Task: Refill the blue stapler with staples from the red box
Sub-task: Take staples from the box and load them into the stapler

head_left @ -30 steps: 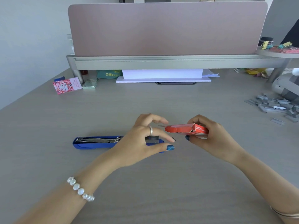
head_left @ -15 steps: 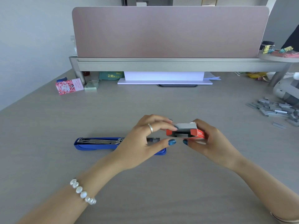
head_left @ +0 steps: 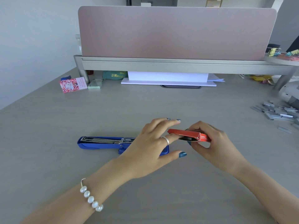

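Note:
The blue stapler [head_left: 100, 143] lies flat on the grey desk, opened out lengthwise, its metal staple channel facing up. Its right end is hidden behind my left hand [head_left: 150, 147]. My right hand [head_left: 213, 143] holds the small red box [head_left: 189, 134] just above the desk, to the right of the stapler, with its open end turned left. The fingers of my left hand are spread; the ringed finger reaches under the box's open flap and other fingertips lie over its top. Whether a staple strip is between those fingers is hidden.
A pile of loose staple strips [head_left: 278, 113] lies at the right edge. A pink card [head_left: 72, 84] and a small green box [head_left: 95, 84] sit at the back left. A white paper stack [head_left: 168, 78] rests under the grey shelf [head_left: 161, 64] with the pink divider.
The red box has tilted so its red top faces up again, hiding the opening seen half a second ago. My left fingers have spread and slid further onto its open end.

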Motion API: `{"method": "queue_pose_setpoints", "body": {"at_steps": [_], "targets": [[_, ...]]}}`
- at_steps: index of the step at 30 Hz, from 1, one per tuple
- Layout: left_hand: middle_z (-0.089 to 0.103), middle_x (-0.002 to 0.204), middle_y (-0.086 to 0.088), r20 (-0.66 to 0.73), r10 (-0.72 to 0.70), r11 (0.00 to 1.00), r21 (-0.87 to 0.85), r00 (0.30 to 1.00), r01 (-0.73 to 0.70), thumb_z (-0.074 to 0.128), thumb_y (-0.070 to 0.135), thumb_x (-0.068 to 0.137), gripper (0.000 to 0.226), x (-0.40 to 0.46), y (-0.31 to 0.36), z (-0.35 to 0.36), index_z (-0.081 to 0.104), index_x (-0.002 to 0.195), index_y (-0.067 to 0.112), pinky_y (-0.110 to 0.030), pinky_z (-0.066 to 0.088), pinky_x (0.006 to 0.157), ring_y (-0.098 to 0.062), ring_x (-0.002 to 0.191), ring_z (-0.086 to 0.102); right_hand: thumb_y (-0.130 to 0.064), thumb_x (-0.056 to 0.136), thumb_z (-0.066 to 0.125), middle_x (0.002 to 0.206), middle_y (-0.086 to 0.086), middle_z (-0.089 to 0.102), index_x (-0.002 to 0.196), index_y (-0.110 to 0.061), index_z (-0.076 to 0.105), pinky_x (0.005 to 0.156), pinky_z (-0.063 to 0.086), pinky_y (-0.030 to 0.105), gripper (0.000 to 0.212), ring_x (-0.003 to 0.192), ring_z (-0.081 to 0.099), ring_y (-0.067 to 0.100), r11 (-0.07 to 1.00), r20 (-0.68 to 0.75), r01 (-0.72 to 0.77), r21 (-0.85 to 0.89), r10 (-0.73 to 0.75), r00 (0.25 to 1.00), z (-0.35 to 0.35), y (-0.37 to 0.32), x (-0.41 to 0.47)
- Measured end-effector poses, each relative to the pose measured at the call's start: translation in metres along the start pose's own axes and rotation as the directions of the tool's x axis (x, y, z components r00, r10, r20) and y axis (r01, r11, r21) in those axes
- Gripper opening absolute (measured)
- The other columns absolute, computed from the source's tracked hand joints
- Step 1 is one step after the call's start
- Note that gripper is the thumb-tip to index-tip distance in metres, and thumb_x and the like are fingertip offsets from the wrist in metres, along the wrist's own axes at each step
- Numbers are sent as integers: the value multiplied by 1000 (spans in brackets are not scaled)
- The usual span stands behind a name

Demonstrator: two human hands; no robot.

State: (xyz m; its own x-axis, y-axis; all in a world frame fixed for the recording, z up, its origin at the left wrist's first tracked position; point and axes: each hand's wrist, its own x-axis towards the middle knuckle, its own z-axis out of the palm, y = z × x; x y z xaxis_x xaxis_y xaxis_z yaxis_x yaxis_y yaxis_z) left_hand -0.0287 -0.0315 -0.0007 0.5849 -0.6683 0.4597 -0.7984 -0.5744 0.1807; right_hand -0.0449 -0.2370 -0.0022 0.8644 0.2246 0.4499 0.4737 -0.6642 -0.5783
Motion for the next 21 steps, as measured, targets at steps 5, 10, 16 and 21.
{"method": "queue_pose_setpoints", "body": {"at_steps": [5,10,16,21], "targets": [[38,143,10,-55,-176,902,-409,983,139,41,48,89,43,0,8,4,61,120,26,-23,25,108,-6,132,24,5,73,67,81,-1,65,85,-15,58,65,44,15,25,75,59,15,1000,-21,-1,-11,1,1000,0,0,0],[45,137,14,-163,-288,852,-493,944,175,44,41,90,34,0,5,-2,60,120,33,-20,29,106,-10,133,30,-1,74,70,89,-19,58,73,-39,46,59,38,5,44,72,56,0,999,-61,-41,0,41,997,-3,-3,-1],[52,132,9,-193,-279,848,-508,941,148,47,33,89,27,0,8,-1,64,109,25,-15,28,103,-6,129,37,5,73,68,75,-30,54,71,-43,40,57,35,5,55,63,49,-3,999,-27,23,-36,-24,999,0,-9,-1],[62,122,5,-330,-144,936,-350,933,21,54,20,87,21,0,6,1,68,103,17,-27,38,100,-10,118,48,7,71,66,73,-31,53,73,-37,42,57,35,3,50,63,49,-5,999,-37,47,-27,-48,998,2,-7,-1]]}}
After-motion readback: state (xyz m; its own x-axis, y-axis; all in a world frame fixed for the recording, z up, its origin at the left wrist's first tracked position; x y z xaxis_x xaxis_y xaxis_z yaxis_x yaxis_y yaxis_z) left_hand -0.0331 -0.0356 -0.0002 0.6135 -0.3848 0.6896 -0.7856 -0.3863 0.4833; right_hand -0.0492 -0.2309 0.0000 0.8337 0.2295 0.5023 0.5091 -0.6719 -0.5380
